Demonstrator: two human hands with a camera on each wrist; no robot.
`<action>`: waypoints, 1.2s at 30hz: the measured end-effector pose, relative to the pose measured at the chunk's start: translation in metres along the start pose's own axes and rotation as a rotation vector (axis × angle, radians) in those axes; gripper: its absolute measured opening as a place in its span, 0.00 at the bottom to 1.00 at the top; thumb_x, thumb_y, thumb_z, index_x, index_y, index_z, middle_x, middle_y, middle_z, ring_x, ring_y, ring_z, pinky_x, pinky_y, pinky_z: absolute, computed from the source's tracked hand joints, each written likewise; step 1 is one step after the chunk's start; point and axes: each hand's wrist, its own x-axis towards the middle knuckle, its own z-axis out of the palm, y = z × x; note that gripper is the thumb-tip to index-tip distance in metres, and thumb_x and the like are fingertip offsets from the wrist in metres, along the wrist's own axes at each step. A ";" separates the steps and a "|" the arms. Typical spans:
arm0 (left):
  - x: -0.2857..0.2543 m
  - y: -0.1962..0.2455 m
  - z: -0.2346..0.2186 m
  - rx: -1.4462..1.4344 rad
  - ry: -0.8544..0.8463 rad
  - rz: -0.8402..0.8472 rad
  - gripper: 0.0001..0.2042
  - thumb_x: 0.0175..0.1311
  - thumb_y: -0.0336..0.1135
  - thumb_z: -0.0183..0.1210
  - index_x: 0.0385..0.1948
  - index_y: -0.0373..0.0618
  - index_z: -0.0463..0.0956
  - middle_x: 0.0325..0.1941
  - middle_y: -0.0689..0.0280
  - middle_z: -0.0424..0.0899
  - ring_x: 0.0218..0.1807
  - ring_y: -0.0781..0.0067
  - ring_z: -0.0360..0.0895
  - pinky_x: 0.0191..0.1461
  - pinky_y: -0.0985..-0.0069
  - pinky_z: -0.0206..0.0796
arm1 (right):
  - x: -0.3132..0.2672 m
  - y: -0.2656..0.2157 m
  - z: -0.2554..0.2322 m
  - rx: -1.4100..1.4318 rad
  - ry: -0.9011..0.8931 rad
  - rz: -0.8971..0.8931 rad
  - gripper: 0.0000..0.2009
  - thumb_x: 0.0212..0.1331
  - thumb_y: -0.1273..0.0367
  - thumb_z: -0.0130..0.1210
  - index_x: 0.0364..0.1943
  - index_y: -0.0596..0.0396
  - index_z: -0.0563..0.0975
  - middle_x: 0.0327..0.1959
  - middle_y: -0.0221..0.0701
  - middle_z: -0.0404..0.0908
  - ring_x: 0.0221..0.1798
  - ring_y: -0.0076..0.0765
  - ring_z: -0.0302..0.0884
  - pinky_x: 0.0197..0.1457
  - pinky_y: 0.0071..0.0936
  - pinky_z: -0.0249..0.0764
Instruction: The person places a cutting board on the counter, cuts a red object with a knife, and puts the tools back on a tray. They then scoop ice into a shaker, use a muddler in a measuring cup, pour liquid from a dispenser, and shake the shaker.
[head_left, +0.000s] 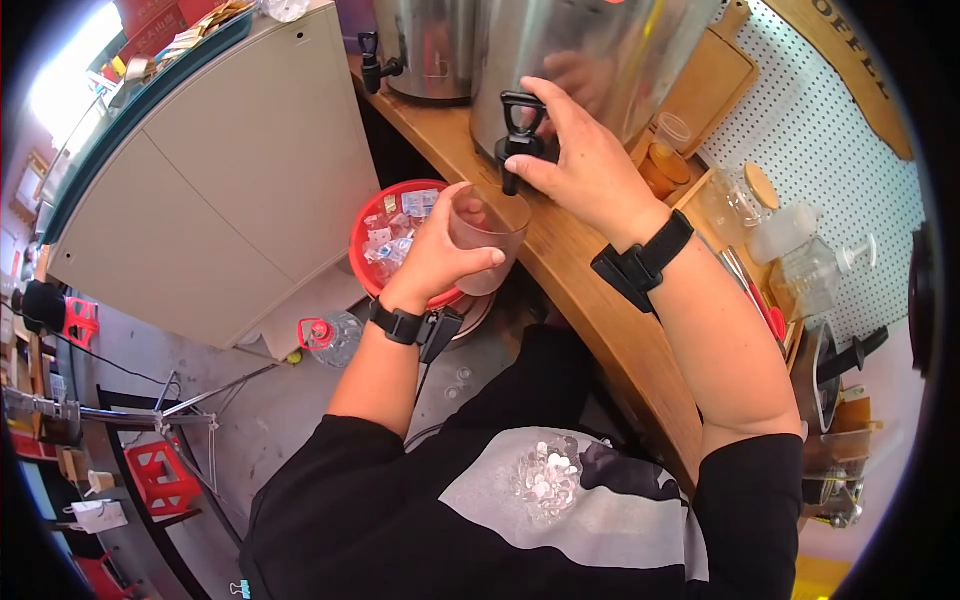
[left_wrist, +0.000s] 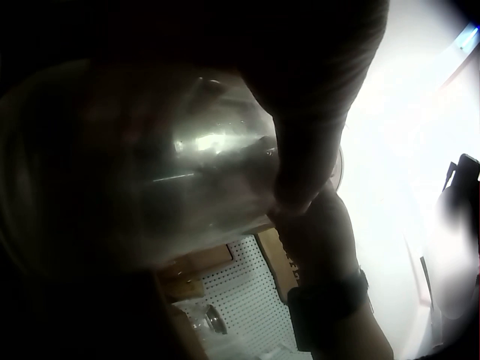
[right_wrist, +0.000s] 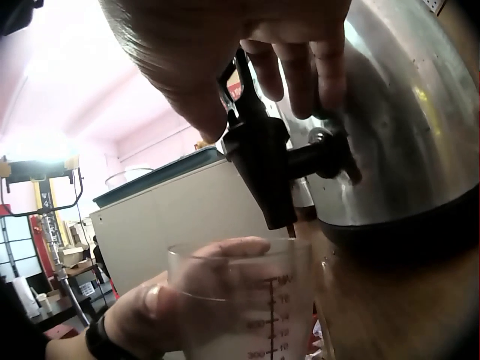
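Note:
My left hand [head_left: 436,258] holds a clear plastic measuring cup [head_left: 492,262], thumb on the near side and fingers round the far side. In the right wrist view, dark scale marks run down the cup [right_wrist: 247,322], whose rim lies just under a spout. That spout belongs to a black tap [head_left: 522,140] on a large steel drinks dispenser [head_left: 610,45]. My right hand [head_left: 595,175] grips the tap between thumb and forefinger, the forefinger at the top of its looped lever. The other fingers hang beside the steel wall. The left wrist view is dark, mostly filled by the cup [left_wrist: 150,172].
Below the cup stands a red bin [head_left: 358,250] with crumpled wrappers. A second steel dispenser [head_left: 430,45] is on the wooden counter [head_left: 600,285]. Glass jars and bottles [head_left: 785,235] line the right side. A white cabinet [head_left: 220,150] and a plastic jug [head_left: 335,338] are at left.

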 end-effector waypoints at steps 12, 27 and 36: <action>0.010 0.009 0.004 0.007 -0.004 -0.039 0.48 0.37 0.39 0.73 0.63 0.33 0.54 0.55 0.54 0.69 0.60 0.62 0.67 0.63 0.70 0.60 | -0.002 0.002 0.010 -0.023 0.058 -0.029 0.26 0.48 0.69 0.64 0.53 0.52 0.66 0.45 0.40 0.76 0.48 0.52 0.75 0.48 0.39 0.73; 0.010 0.017 0.008 0.032 -0.006 -0.077 0.48 0.37 0.38 0.73 0.62 0.31 0.55 0.58 0.51 0.69 0.61 0.62 0.66 0.64 0.70 0.59 | -0.001 0.003 0.008 -0.059 0.078 -0.079 0.30 0.48 0.68 0.64 0.57 0.53 0.64 0.46 0.44 0.75 0.48 0.55 0.74 0.50 0.41 0.72; 0.007 0.019 0.005 0.155 0.033 -0.006 0.45 0.39 0.40 0.73 0.62 0.36 0.57 0.51 0.57 0.72 0.56 0.65 0.70 0.59 0.72 0.63 | 0.000 -0.005 0.013 0.000 0.090 -0.024 0.29 0.50 0.68 0.62 0.58 0.53 0.65 0.47 0.43 0.76 0.50 0.51 0.74 0.53 0.39 0.71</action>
